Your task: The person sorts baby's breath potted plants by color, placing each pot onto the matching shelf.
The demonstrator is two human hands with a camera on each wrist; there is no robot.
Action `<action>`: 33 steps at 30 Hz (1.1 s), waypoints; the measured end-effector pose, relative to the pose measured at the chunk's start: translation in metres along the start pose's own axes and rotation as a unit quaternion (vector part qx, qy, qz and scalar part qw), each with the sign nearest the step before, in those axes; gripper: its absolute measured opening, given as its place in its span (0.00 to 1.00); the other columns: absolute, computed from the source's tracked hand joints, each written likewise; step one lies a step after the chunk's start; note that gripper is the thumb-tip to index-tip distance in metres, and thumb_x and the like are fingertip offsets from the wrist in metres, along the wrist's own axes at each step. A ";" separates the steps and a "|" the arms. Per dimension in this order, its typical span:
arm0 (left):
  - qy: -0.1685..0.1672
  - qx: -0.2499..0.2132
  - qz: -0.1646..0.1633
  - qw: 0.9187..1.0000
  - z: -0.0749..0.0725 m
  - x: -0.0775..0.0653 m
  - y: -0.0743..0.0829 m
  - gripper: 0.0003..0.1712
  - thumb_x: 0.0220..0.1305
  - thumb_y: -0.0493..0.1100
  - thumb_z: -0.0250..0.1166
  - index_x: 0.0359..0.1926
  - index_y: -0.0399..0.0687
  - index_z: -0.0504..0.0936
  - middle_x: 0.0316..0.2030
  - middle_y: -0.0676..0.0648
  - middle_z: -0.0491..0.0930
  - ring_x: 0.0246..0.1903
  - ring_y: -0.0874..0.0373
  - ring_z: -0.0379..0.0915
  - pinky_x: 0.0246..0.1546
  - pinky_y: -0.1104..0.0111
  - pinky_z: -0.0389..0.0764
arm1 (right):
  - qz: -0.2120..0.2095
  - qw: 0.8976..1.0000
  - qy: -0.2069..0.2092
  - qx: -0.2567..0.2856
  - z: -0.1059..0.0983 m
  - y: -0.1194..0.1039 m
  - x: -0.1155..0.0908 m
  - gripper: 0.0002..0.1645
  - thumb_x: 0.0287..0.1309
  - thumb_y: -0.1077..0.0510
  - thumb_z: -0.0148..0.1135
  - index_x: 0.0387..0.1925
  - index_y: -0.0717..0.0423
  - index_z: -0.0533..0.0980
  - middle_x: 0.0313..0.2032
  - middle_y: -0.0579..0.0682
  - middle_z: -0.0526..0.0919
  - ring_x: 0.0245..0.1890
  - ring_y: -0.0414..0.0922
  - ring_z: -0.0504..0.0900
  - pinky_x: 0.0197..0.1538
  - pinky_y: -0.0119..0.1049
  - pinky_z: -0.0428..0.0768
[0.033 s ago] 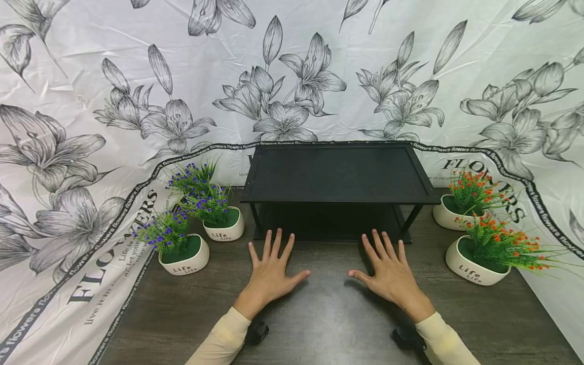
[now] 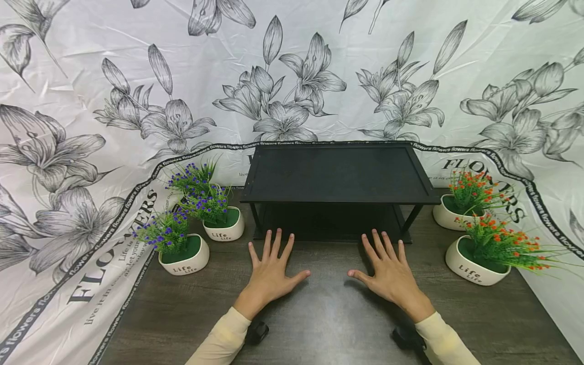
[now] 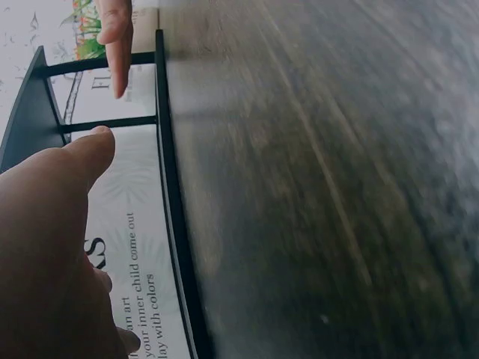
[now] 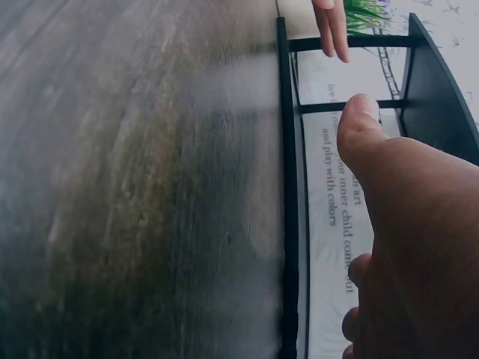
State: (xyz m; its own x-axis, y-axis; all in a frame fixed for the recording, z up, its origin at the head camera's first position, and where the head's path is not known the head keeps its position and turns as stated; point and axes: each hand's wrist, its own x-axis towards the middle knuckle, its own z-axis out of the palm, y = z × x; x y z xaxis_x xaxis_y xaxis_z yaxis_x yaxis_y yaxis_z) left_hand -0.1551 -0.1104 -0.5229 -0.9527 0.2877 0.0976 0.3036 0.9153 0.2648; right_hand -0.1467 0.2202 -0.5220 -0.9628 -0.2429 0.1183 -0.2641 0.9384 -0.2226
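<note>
Black rack [image 2: 339,172] stands centrally, likely for equal reach; left hand [image 2: 270,278], right hand [image 2: 390,277] before it, fingers spread apart, holding nothing.

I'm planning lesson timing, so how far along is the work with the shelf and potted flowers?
Done: the black shelf stands upright, with purple-flowered pots to its left and orange-flowered pots to its right.
In hand: nothing; the left hand and right hand are spread before the shelf.
Remaining: probably any moving of pots, since none shows on the shelf.
</note>
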 end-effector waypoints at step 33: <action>0.112 -0.061 0.035 0.991 -0.006 0.006 -0.010 0.24 0.72 0.47 0.72 0.64 0.42 0.84 0.58 0.42 0.86 0.58 0.45 0.85 0.52 0.51 0.87 | 0.065 0.954 0.264 0.125 -0.021 0.029 0.013 0.21 0.70 0.57 0.70 0.60 0.63 0.82 0.44 0.64 0.91 0.41 0.64 0.90 0.42 0.65 0.83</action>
State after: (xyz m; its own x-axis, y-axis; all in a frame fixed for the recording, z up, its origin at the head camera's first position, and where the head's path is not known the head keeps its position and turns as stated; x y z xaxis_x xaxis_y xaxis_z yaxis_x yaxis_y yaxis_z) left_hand -0.1641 -0.1193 -0.5191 -0.9067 0.2673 0.3263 0.3812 0.8504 0.3625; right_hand -0.1661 0.2497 -0.5067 -0.8429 0.0909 0.5304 -0.2139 0.8479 -0.4851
